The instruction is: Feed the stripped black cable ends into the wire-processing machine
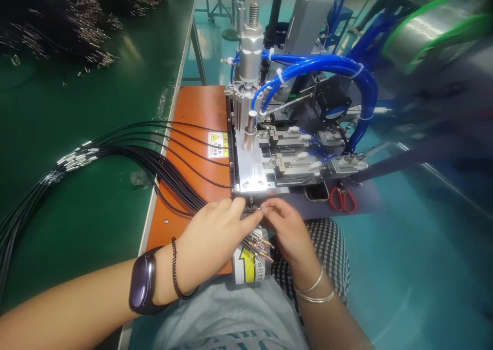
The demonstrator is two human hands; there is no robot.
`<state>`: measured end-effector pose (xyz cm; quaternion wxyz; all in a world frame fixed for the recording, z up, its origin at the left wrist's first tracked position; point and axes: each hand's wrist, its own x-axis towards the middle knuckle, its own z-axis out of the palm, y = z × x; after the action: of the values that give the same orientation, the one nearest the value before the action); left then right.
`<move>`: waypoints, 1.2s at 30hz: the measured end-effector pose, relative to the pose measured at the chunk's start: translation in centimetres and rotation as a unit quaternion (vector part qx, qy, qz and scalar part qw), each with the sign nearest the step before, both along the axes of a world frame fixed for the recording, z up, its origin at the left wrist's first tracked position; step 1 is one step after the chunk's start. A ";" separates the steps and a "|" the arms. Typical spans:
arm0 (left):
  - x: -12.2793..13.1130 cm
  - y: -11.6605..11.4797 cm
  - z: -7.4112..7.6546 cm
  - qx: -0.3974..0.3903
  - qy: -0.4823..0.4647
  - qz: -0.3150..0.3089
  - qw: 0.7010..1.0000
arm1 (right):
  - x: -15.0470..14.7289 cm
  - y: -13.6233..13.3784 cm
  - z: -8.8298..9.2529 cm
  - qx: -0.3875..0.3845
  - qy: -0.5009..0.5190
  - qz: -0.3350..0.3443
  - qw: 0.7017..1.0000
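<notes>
My left hand (219, 229) lies closed over a bundle of black cables (175, 180) at the front of the orange plate (200, 109). Below that hand, the stripped ends (262, 245) fan out in several colours. My right hand (287, 229) pinches at the left fingertips, just under the machine's front edge; what sits between its fingers is too small to make out. Several single black cables run across the plate into the metal pneumatic machine (254, 170).
A green table (77, 216) spreads out at left, with a heap of dark wires (77, 16) at its far end. Thick blue air hoses (327, 65) arch over the machine. Red-handled scissors (342, 200) and a phone (317, 192) lie at right. A blurred spool (427, 32) stands beyond.
</notes>
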<state>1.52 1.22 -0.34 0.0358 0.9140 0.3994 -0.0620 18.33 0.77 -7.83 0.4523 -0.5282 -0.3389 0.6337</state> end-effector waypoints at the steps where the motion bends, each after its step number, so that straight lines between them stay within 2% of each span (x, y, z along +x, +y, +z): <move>1: -0.1 0.0 -0.1 0.004 -0.006 -0.002 1.000 | 0.1 0.0 0.2 0.006 -0.011 0.006 1.000; 5: -0.7 0.0 -0.6 0.041 -0.031 -0.023 0.998 | 0.6 -0.1 0.7 0.006 -0.008 0.029 1.000; 9: -1.1 0.0 -1.0 0.081 -0.050 -0.037 0.995 | 0.7 0.0 0.8 -0.017 -0.002 0.023 1.000; 16: -1.0 0.0 -0.7 0.073 -0.055 -0.025 0.996 | 0.4 0.3 1.3 0.033 -0.083 0.021 0.996; 21: -0.7 -0.8 -0.3 0.065 -0.037 0.008 0.997 | -0.1 0.2 0.6 -0.049 0.002 0.030 0.998; 23: -0.7 -1.5 -0.3 0.066 -0.027 0.018 0.997 | -0.1 0.1 0.3 -0.057 0.015 0.033 0.998; 25: -0.9 -2.3 -0.3 0.067 -0.012 0.027 0.997 | 0.3 -0.1 0.4 -0.019 -0.021 0.033 0.999; 27: -1.1 -2.7 -0.3 0.060 0.001 0.028 0.998 | 0.8 -0.5 1.0 0.045 -0.106 0.032 0.993; 29: -1.2 -2.7 -0.2 0.045 0.004 0.025 0.999 | 1.3 -1.1 1.9 0.133 -0.222 0.058 0.964; 30: -1.2 -2.5 -0.1 0.039 0.004 0.024 0.999 | 1.5 -1.4 2.4 0.195 -0.273 0.099 0.937; 33: -1.1 -1.7 0.2 0.035 -0.004 0.027 0.999 | 1.6 -2.4 3.5 0.392 -0.336 0.257 0.817; 34: -1.1 -1.5 0.3 0.039 -0.008 0.030 0.999 | 1.6 -2.6 3.6 0.436 -0.339 0.281 0.785; 36: -1.0 -1.4 0.5 0.046 -0.016 0.033 0.998 | 1.3 -3.0 3.5 0.480 -0.354 0.269 0.756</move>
<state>0.49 -0.15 0.15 0.0021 0.9019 0.4311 -0.0272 19.64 -2.24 -4.30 0.3051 -0.3152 -0.8627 0.2517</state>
